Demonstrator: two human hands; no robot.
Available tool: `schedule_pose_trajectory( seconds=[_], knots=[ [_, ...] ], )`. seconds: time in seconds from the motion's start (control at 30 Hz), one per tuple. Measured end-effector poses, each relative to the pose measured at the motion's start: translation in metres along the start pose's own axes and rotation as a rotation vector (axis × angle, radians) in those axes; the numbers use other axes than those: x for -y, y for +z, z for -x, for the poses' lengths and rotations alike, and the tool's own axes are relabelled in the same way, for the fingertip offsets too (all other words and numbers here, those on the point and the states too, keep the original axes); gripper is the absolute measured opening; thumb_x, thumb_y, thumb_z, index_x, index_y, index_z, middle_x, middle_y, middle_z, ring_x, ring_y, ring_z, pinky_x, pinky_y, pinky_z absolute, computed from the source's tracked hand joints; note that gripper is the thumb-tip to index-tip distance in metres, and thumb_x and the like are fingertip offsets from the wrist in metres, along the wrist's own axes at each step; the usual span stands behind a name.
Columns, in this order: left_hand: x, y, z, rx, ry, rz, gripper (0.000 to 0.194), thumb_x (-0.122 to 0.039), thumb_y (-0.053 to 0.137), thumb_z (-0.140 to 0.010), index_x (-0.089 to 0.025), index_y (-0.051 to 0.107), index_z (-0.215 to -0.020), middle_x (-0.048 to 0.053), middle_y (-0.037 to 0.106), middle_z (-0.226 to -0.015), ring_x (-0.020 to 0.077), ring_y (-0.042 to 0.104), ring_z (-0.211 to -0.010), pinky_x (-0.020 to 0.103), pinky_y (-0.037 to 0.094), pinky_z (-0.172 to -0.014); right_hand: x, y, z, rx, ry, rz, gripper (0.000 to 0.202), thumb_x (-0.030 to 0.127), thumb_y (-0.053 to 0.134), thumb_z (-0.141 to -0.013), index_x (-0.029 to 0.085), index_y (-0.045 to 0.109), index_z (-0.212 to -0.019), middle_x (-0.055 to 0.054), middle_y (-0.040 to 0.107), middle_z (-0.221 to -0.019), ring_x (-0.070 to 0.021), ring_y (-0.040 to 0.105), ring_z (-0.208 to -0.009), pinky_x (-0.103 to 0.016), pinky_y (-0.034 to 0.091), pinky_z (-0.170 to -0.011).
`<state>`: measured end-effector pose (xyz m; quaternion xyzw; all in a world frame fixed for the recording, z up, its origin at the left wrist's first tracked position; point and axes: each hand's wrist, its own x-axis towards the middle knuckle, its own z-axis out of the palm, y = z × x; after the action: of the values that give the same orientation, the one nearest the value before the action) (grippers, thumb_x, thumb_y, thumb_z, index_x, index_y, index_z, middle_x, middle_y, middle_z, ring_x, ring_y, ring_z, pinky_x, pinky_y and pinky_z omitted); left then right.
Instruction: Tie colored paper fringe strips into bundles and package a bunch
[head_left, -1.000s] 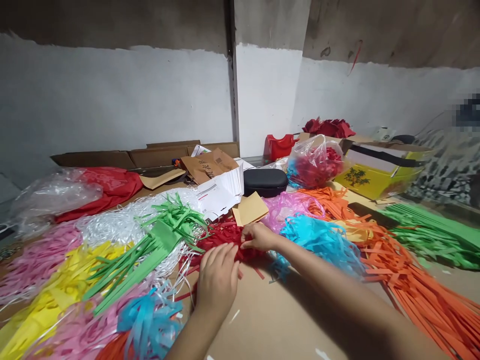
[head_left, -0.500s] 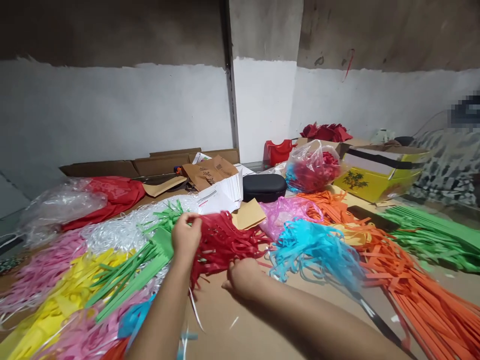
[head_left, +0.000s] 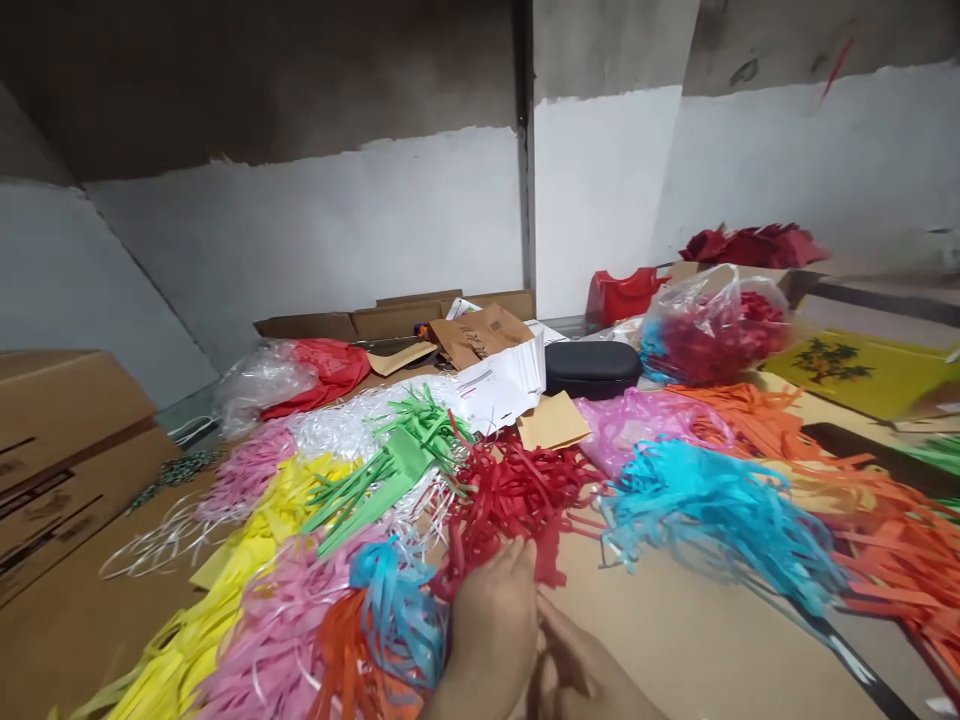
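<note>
My left hand (head_left: 495, 615) is closed at the near edge of a heap of red strips (head_left: 517, 490). Some of the red strips show on both sides of its knuckles. My right hand (head_left: 574, 655) meets it from the right, fingers bent and pressed together low in the view. Whatever lies between the two hands is hidden by the fingers. A bundle of light blue strips (head_left: 397, 595) and orange strips (head_left: 349, 650) lies just left of my left wrist. Green strips (head_left: 405, 460) lie beyond, to the left of the red heap.
Bright blue strips (head_left: 712, 510) and orange strips (head_left: 907, 570) cover the right side. Yellow strips (head_left: 247, 570) and pink strips (head_left: 292, 620) spread leftward. A cardboard box (head_left: 75, 450) stands far left. Behind are a black case (head_left: 592, 368), white cards (head_left: 506, 380) and a yellow box (head_left: 862, 370).
My hands have come together and drawn back toward me from the red strips, where they were apart. The view has swung left, bringing the cardboard box into sight.
</note>
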<state>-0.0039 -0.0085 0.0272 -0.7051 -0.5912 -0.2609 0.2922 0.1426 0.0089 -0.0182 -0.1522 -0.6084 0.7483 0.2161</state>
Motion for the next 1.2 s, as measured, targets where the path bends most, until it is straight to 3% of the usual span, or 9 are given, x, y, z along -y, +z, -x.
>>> schedule_pose_trajectory(
  seconds=[0.17, 0.3, 0.37, 0.53, 0.6, 0.73, 0.8, 1.0, 1.2],
  knots=[
    [-0.013, -0.006, 0.039, -0.097, 0.158, -0.06, 0.039, -0.006, 0.037, -0.086, -0.01, 0.068, -0.108, 0.01, 0.078, -0.107, 0.0193, 0.075, -0.096, 0.026, 0.062, -0.077, -0.018, 0.018, -0.004, -0.227, -0.132, -0.687, 0.063, 0.043, 0.076, -0.074, 0.028, 0.057, -0.132, -0.008, 0.069, -0.11, -0.0272, 0.067, -0.094, -0.044, 0.052, -0.086],
    [-0.021, 0.017, 0.058, -0.023, 0.246, -0.124, 0.039, -0.005, 0.036, -0.09, -0.01, 0.069, -0.111, 0.012, 0.076, -0.113, 0.0194, 0.073, -0.101, 0.026, 0.061, -0.081, 0.002, -0.009, -0.015, -0.465, -0.267, -0.864, 0.044, 0.046, 0.07, -0.082, 0.02, 0.067, -0.116, -0.01, 0.071, -0.107, -0.027, 0.067, -0.098, -0.044, 0.051, -0.092],
    [-0.027, 0.032, 0.067, 0.033, 0.257, -0.105, 0.042, -0.001, 0.037, -0.087, -0.013, 0.071, -0.11, 0.01, 0.076, -0.113, 0.019, 0.073, -0.103, 0.026, 0.06, -0.085, 0.02, -0.04, -0.005, -0.563, -0.28, -0.763, 0.039, 0.043, 0.069, -0.084, 0.018, 0.066, -0.113, -0.01, 0.071, -0.104, -0.0256, 0.068, -0.096, -0.042, 0.052, -0.09],
    [-0.043, 0.061, 0.083, 0.14, 0.257, 0.015, 0.046, 0.0, 0.041, -0.077, -0.017, 0.075, -0.104, 0.006, 0.079, -0.104, 0.0173, 0.076, -0.092, 0.021, 0.061, -0.079, 0.049, -0.095, 0.047, -0.992, -0.246, 0.132, 0.037, 0.048, 0.061, -0.087, 0.019, 0.062, -0.109, -0.011, 0.069, -0.101, -0.0288, 0.066, -0.096, -0.045, 0.052, -0.088],
    [-0.05, 0.064, 0.084, 0.181, 0.198, 0.028, 0.045, 0.0, 0.042, -0.076, -0.015, 0.075, -0.102, 0.007, 0.08, -0.099, 0.0175, 0.076, -0.087, 0.02, 0.061, -0.075, 0.044, -0.086, 0.06, -0.918, -0.244, 0.406, 0.032, 0.041, 0.065, -0.083, 0.022, 0.062, -0.109, -0.012, 0.067, -0.109, -0.0302, 0.061, -0.105, -0.048, 0.045, -0.099],
    [-0.051, 0.055, 0.087, 0.288, 0.072, 0.04, 0.041, -0.001, 0.045, -0.079, -0.017, 0.074, -0.102, 0.006, 0.08, -0.097, 0.0182, 0.076, -0.085, 0.023, 0.06, -0.075, 0.022, -0.055, 0.06, -0.303, -0.142, 1.063, 0.023, 0.026, 0.057, -0.084, 0.019, 0.061, -0.107, -0.01, 0.068, -0.1, -0.0264, 0.061, -0.099, -0.044, 0.038, -0.102],
    [-0.039, 0.045, 0.089, 0.33, 0.102, 0.1, 0.04, -0.002, 0.047, -0.079, -0.022, 0.074, -0.101, 0.001, 0.08, -0.093, 0.0173, 0.076, -0.081, 0.024, 0.06, -0.075, 0.018, -0.054, 0.053, -0.147, -0.077, 1.19, 0.018, 0.021, 0.055, -0.086, 0.019, 0.061, -0.103, -0.008, 0.068, -0.093, -0.0234, 0.061, -0.093, -0.038, 0.039, -0.096],
    [0.001, 0.016, 0.065, 0.574, -0.039, 0.291, 0.028, -0.023, 0.047, -0.094, -0.029, 0.071, -0.107, -0.001, 0.079, -0.099, 0.0197, 0.074, -0.09, 0.038, 0.055, -0.088, 0.04, -0.084, 0.027, -0.187, 0.078, 1.325, 0.021, 0.025, 0.046, -0.097, 0.02, 0.062, -0.084, -0.003, 0.069, -0.078, -0.0153, 0.057, -0.068, -0.028, 0.037, -0.077],
    [-0.005, 0.013, 0.02, 0.851, -0.29, 0.205, 0.033, -0.028, 0.041, -0.096, -0.026, 0.073, -0.107, 0.004, 0.08, -0.095, 0.0258, 0.072, -0.091, 0.042, 0.05, -0.089, 0.037, -0.084, 0.01, -0.304, 0.17, 1.411, 0.018, 0.019, 0.051, -0.086, 0.017, 0.059, -0.071, -0.005, 0.07, -0.075, -0.0156, 0.056, -0.064, -0.03, 0.034, -0.075]
  ],
)
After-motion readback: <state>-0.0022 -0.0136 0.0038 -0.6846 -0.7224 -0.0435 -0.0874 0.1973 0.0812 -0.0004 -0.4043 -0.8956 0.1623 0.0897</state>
